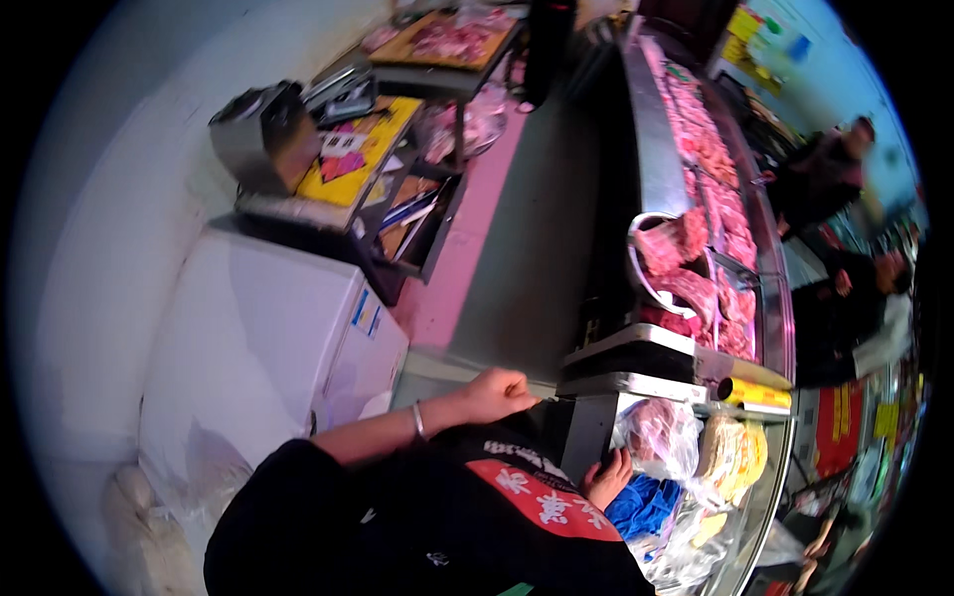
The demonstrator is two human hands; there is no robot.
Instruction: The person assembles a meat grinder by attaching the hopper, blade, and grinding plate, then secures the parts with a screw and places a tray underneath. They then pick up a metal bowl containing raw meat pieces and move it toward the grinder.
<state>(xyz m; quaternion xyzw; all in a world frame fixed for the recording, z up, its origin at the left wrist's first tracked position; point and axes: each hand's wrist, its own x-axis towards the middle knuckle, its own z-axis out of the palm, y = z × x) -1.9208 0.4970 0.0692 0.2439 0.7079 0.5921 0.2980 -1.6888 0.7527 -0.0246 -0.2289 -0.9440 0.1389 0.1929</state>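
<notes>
My left hand, with a pale bracelet on its wrist, is closed in a fist in front of my black and red apron. A small thin thing seems to show just beyond its fingers, too small to name. My right hand rests at the near edge of the counter with its fingers stretched out. Beside those fingers lie a bunched blue plastic bag and a clear plastic bag with something reddish inside. Farther right sits a yellowish wrapped bundle.
A long meat display runs along the right, with a round metal bowl of meat. At left stand a white chest freezer and a cluttered table with a yellow top. People stand beyond the display.
</notes>
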